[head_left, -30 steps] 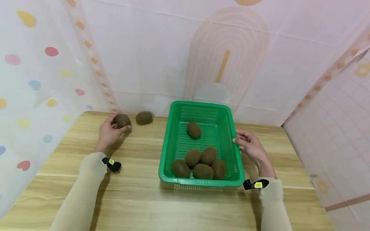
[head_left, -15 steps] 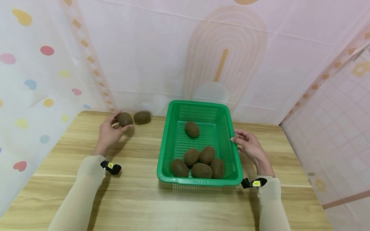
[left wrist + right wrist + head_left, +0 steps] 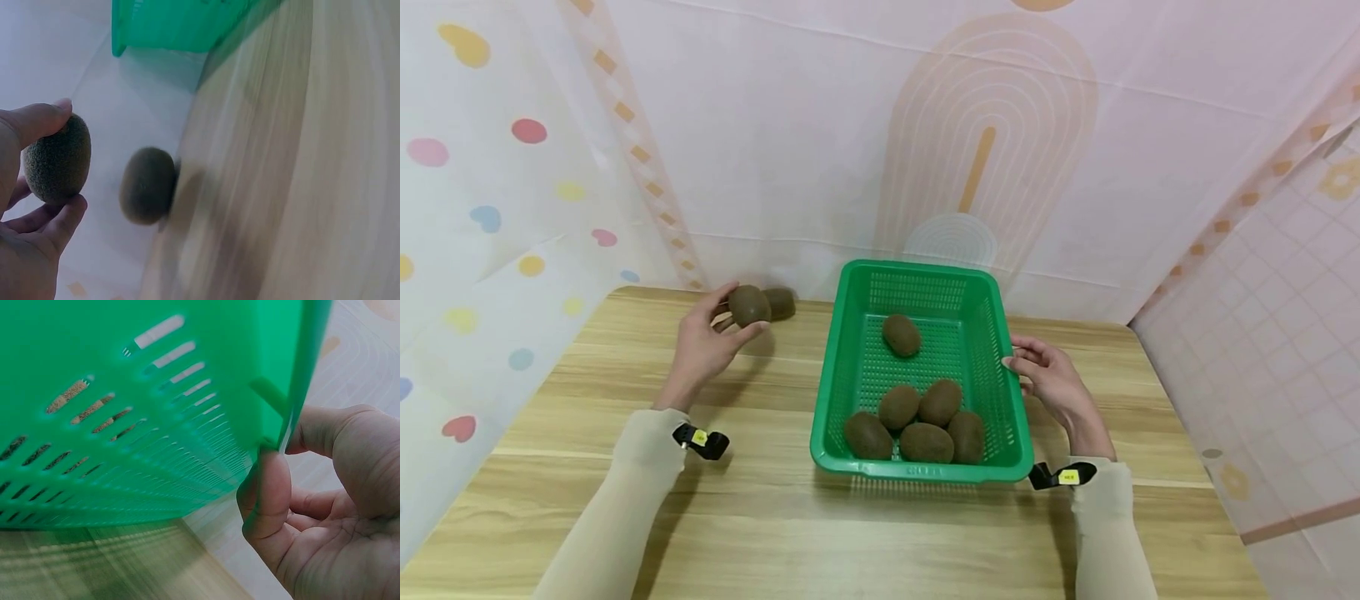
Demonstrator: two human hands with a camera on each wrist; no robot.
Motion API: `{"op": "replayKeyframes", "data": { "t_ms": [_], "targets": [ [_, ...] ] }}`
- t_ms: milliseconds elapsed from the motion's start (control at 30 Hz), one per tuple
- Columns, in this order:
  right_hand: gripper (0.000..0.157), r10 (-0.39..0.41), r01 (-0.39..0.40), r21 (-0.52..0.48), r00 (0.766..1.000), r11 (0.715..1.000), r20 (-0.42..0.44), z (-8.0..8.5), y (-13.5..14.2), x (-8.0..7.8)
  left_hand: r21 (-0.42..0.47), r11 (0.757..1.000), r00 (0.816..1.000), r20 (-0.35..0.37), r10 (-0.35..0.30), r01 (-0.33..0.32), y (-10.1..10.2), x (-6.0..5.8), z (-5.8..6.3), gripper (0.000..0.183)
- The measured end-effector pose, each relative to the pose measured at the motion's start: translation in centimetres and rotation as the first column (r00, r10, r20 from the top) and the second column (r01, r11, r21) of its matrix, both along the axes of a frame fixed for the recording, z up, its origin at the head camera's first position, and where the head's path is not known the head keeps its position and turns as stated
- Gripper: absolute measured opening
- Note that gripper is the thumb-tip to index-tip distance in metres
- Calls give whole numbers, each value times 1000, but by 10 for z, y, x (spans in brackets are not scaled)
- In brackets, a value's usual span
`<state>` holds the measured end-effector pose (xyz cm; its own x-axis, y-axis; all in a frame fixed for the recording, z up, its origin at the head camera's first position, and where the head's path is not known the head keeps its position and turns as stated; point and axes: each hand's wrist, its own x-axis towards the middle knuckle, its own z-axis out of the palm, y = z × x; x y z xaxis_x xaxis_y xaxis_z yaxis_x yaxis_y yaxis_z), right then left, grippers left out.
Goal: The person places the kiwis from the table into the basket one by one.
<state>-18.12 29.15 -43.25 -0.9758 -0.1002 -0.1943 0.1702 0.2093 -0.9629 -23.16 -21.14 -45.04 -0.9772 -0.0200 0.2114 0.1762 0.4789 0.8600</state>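
Note:
My left hand (image 3: 703,342) pinches a brown kiwi (image 3: 748,306) between thumb and fingers, raised off the table at the back left. In the left wrist view the held kiwi (image 3: 59,161) is apart from a second kiwi (image 3: 148,185), which lies on the table by the wall. The head view shows that second kiwi (image 3: 781,303) partly hidden behind the held one. My right hand (image 3: 1052,379) grips the right rim of a green plastic basket (image 3: 922,472). Thumb and fingers pinch that rim in the right wrist view. Several kiwis (image 3: 927,442) lie inside the basket, mostly towards its near end.
The wooden table (image 3: 760,517) ends at the back against a patterned cloth wall (image 3: 775,167). Further cloth walls stand at left and right. The basket occupies the middle of the table, its far end close to the back wall.
My left hand has lifted its kiwi and carried it to the right, so it now overlaps the second kiwi in the head view. The right hand and basket stay in place.

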Motion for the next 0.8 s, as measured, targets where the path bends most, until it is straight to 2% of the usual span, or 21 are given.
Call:
{"op": "replayKeyframes", "data": {
  "t_ms": [367, 800],
  "targets": [
    [50, -2, 2, -2, 1000, 1000, 5, 0, 0, -1, -13, 999, 996, -75, -42, 41, 23, 10, 15, 80],
    [51, 4, -4, -5, 1000, 1000, 8, -1, 1, -1, -16, 994, 978, -176, -113, 112, 52, 22, 34, 77]
  ]
}}
